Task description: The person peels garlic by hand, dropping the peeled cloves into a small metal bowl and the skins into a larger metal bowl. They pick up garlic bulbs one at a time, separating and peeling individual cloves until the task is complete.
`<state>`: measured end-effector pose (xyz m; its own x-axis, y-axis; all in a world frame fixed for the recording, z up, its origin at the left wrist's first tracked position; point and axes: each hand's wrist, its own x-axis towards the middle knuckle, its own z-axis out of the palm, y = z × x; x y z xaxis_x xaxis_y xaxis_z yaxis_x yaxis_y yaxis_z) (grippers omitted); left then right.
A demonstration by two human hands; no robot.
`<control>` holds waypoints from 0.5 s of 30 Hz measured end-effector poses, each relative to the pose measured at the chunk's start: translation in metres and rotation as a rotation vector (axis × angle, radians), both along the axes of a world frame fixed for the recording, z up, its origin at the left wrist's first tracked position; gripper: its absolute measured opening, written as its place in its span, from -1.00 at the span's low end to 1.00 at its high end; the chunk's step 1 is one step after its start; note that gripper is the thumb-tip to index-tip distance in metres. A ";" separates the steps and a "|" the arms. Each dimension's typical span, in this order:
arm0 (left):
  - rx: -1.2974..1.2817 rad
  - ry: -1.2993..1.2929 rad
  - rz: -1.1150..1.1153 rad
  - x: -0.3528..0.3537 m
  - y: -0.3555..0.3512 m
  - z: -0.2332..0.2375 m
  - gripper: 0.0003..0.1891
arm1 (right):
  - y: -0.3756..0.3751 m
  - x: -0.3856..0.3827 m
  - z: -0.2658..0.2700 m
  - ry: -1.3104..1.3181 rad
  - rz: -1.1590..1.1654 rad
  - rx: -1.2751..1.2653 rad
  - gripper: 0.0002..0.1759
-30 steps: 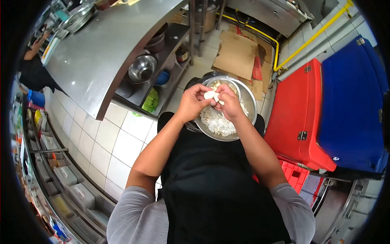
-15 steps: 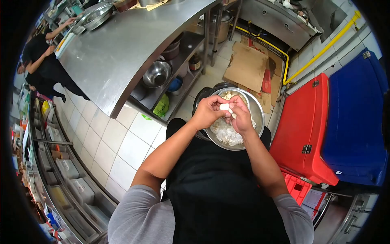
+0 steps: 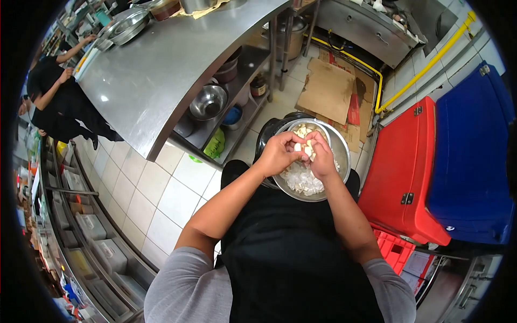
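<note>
Over a wide metal bowl, my two hands meet with fingertips almost touching. My left hand pinches a small whitish garlic clove between thumb and fingers. Pale garlic pieces are held in the curled fingers of my right hand. White papery skins lie in the near part of the wide bowl. A smaller metal bowl sits at its far side with peeled cloves in it, partly hidden by my fingers.
A steel table with bowls on its lower shelf stands ahead to the left. Red and blue lidded boxes are close on my right. Cardboard covers the floor ahead. Another person works at the far left.
My fingers have shifted slightly apart around the garlic, and more separate pieces show between them. The other person at the far left has moved a little.
</note>
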<state>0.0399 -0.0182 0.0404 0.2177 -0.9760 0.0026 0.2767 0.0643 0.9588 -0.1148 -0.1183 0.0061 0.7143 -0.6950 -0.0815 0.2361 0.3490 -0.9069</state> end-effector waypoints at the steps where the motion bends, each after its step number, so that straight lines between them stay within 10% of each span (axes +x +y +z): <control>1: 0.003 0.002 -0.003 0.000 -0.002 -0.001 -0.68 | -0.005 0.001 -0.002 0.048 0.039 0.040 -0.88; 3: 0.210 -0.642 0.135 0.002 -0.011 -0.001 -0.67 | -0.009 0.002 -0.001 0.137 0.062 0.113 -0.78; 6: 0.104 -0.840 0.194 -0.007 -0.025 -0.015 -0.66 | -0.020 0.002 -0.004 0.365 0.104 0.033 -0.81; 10: 0.089 -0.351 -0.036 -0.002 -0.028 -0.016 -0.70 | -0.032 -0.012 -0.005 0.144 0.053 0.236 -0.85; 15: 0.209 -0.401 -0.125 0.002 -0.029 -0.017 -0.83 | -0.034 -0.021 -0.008 0.136 0.115 0.204 -0.86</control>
